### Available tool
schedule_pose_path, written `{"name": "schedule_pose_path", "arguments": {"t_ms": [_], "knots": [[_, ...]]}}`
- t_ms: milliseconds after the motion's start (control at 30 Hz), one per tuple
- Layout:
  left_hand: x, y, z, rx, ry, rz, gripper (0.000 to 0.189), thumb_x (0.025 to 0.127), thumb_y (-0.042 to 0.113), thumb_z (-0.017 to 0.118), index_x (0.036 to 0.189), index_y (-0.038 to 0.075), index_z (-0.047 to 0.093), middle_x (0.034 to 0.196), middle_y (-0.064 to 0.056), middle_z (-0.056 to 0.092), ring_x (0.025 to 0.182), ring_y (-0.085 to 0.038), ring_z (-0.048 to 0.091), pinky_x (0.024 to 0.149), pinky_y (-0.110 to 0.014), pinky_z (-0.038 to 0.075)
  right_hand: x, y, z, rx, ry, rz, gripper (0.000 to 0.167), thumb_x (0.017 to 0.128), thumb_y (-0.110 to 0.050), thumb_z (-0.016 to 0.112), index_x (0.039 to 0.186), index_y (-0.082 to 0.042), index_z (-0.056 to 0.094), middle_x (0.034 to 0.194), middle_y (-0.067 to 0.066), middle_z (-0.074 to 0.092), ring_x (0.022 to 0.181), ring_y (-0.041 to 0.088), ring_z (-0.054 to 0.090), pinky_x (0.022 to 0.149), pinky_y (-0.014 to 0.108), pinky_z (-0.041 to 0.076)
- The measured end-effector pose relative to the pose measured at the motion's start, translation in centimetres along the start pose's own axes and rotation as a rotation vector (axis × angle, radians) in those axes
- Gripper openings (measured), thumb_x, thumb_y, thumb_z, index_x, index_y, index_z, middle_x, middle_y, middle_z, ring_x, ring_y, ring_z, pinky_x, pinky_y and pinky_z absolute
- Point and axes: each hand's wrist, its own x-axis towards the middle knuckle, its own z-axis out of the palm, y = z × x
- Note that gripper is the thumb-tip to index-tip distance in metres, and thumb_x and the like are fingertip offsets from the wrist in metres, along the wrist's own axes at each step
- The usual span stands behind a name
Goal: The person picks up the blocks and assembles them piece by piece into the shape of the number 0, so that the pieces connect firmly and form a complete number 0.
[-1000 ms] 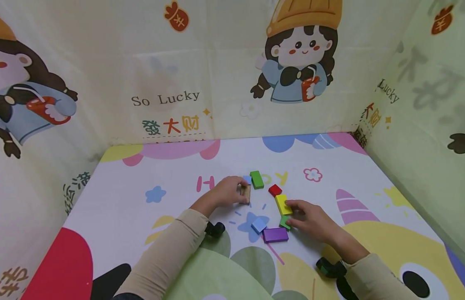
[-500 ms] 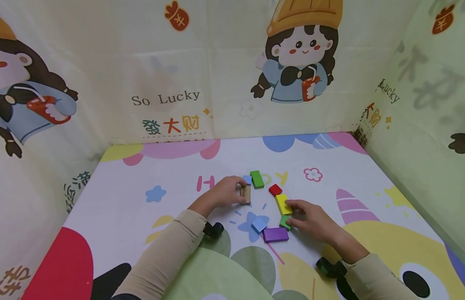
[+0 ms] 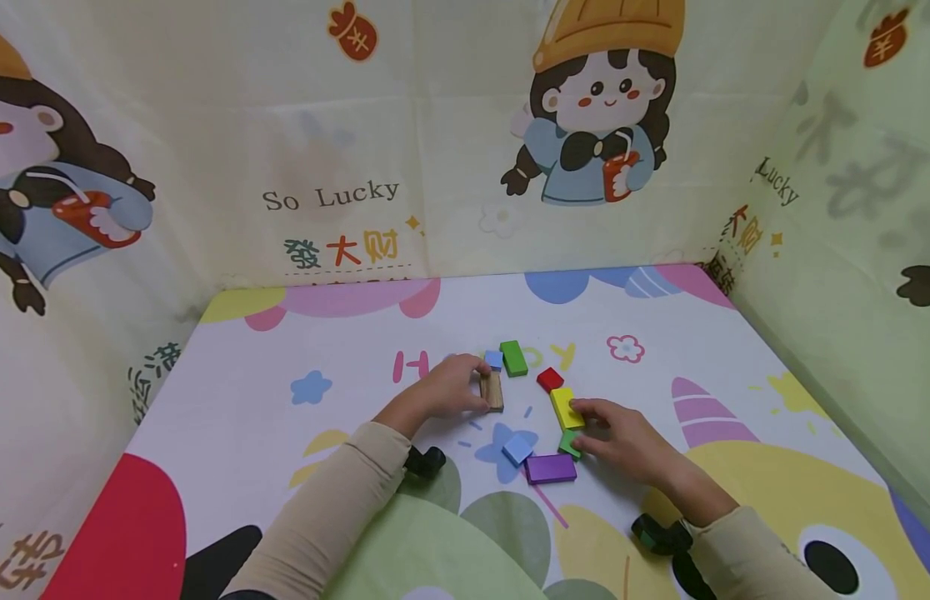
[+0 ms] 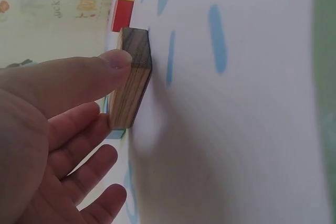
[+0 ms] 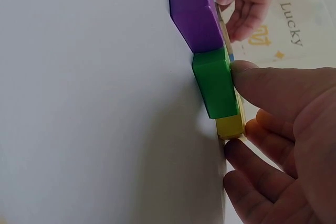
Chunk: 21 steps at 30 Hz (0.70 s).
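Observation:
My left hand [image 3: 452,387] pinches a brown wooden block [image 4: 131,90] between thumb and fingers, the thumb on its near end. Just beyond that block lies a small blue block [image 3: 493,360], with a green oblong block [image 3: 513,359] beside it. My right hand [image 3: 622,437] rests against the blocks on the right. Its thumb touches a small green block [image 5: 215,85], and its forefinger touches the yellow block [image 3: 567,408]. A red block [image 3: 551,381] adjoins the yellow one's far end. Nearer me, a purple block [image 3: 551,470] and a light blue block [image 3: 517,451] lie flat.
Together the blocks form a broken ring on the white, cartoon-printed tabletop [image 3: 240,433]. A printed cloth backdrop [image 3: 450,150] stands behind the table and along its sides. Each wrist carries a black camera [image 3: 426,461].
The wooden block has shifted slightly toward me and shows more of its upper face, while the left hand draws back a little. My right hand and the other blocks stay put.

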Motion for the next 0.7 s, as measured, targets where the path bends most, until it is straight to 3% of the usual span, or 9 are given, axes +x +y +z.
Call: {"name": "schedule_pose_path", "arguments": {"t_ms": [433,700], "knots": [[-0.12,0.32,0.48,-0.025,0.0,0.009,0.052,0.084,0.019,0.082,0.129,0.006,0.059,0.133,-0.01,0.056,0.117,-0.024,0.05,0.102,-0.038,0.044,0.05,0.11,-0.05,-0.002,-0.005,0.009,0.053,0.088,-0.021,0.077,0.135,-0.003,0.058,0.134,0.015,0.06,0.118,0.036,0.058,0.097,0.052,0.047],[-0.11,0.45,0.88,-0.018,-0.014,0.007,0.053,0.085,0.02,0.081,0.131,0.007,0.058,0.134,-0.008,0.055,0.121,-0.023,0.05,0.103,-0.037,0.043,0.04,-0.01,-0.08,0.004,-0.007,0.01,0.054,0.089,-0.021,0.077,0.135,-0.003,0.058,0.134,0.015,0.06,0.119,0.035,0.058,0.098,0.053,0.047]]}}
